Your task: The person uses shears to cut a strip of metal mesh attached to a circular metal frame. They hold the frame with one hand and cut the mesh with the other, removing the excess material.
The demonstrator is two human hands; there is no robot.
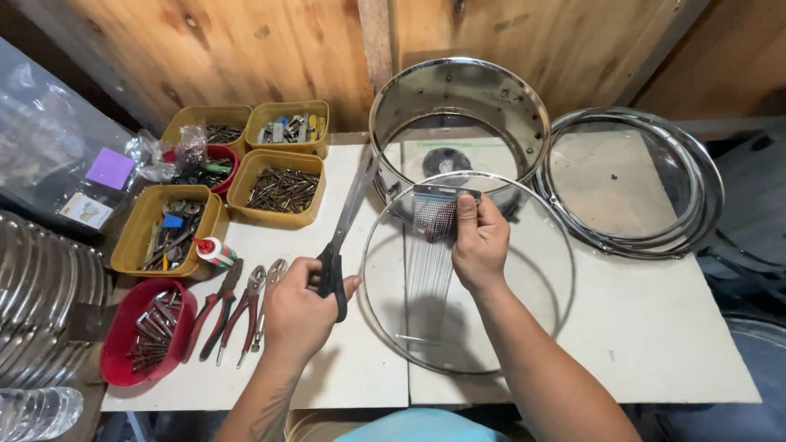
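Observation:
My left hand (pixel 299 311) grips the black handles of a pair of scissors (pixel 342 233), whose long blades point up toward the drum shell. My right hand (pixel 479 241) holds the top end of a set of snare wires (pixel 430 254), which hang down over a clear drum head (pixel 467 274) lying flat on the white table (pixel 655 327). A shiny metal drum shell (pixel 458 123) stands just behind the drum head.
Metal hoops (pixel 630 184) lie at the right. Yellow bins (pixel 282 188) of screws and parts sit at the back left, a red bowl (pixel 147 331) of hardware at the front left. Red-handled pliers (pixel 233 307) lie beside my left hand. A wooden wall rises behind.

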